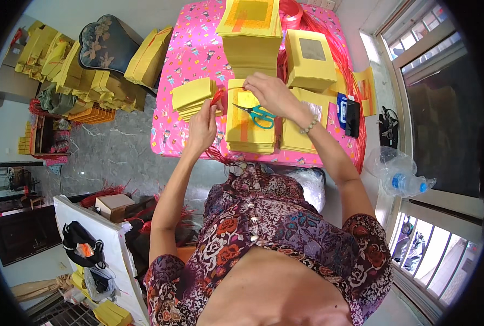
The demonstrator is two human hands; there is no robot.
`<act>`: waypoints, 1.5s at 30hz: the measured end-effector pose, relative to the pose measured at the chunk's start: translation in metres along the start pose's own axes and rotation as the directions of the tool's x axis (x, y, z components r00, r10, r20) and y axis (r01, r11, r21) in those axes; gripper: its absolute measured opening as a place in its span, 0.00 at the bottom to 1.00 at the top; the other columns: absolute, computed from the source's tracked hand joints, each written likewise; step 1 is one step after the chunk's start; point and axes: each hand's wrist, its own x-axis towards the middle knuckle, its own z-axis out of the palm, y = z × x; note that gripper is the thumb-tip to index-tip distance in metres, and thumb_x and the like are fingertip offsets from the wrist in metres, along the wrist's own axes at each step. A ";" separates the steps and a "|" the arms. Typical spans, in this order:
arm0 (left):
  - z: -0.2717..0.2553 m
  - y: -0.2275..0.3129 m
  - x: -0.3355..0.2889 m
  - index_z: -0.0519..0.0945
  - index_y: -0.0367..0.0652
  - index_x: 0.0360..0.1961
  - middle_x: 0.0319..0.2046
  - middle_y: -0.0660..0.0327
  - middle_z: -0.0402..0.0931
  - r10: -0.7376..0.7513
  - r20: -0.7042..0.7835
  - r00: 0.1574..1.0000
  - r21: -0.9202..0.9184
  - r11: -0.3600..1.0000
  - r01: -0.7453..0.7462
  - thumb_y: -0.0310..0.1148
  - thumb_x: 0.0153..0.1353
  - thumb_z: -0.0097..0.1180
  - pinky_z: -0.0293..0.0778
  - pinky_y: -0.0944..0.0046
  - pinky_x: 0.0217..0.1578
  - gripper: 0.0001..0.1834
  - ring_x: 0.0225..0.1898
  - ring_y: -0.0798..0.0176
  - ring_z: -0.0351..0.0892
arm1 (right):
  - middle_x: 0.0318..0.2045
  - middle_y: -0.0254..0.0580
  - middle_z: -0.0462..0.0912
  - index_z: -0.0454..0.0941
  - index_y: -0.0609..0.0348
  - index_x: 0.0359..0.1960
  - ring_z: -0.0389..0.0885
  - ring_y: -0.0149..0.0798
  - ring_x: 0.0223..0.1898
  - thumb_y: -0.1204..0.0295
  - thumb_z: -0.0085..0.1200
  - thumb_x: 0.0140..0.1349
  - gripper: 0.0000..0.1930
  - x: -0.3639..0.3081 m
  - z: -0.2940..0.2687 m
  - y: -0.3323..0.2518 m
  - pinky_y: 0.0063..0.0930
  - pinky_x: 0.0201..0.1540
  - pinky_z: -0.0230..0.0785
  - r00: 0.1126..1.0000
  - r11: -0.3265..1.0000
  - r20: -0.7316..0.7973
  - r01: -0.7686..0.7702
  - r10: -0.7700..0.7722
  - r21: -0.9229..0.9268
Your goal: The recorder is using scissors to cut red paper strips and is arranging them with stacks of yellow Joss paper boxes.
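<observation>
My left hand [201,129] is closed on a red plastic string [218,97], with a bunched bit of it showing above the fingers. The string arches across to my right hand [269,92], whose fingertips pinch its other end. Below the hands lies a stack of yellow paper [248,137] with an orange stripe. On top of it rests a pair of scissors [263,119] with teal handles, blades spread and pointing left. A smaller fanned pile of yellow paper [190,96] sits just left of the string, partly beside my left fingers.
A pink patterned cloth [179,60] covers the table. Tall yellow paper stacks [253,51] stand at the back. Long red strings [344,60] hang along the right side, near a black phone [352,118]. A clear plastic jug [397,171] is beyond the right edge, and a padded chair [105,46] stands far left.
</observation>
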 end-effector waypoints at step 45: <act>-0.121 -0.138 -0.071 0.66 0.39 0.54 0.47 0.46 0.71 -0.376 -0.265 0.888 0.696 0.563 0.446 0.44 0.53 0.56 0.68 0.48 0.47 0.30 0.51 0.43 0.70 | 0.20 0.38 0.69 0.69 0.63 0.28 0.68 0.33 0.27 0.57 0.39 0.67 0.20 0.001 -0.028 0.003 0.29 0.33 0.63 0.753 0.899 0.651 -0.214 -0.097 0.382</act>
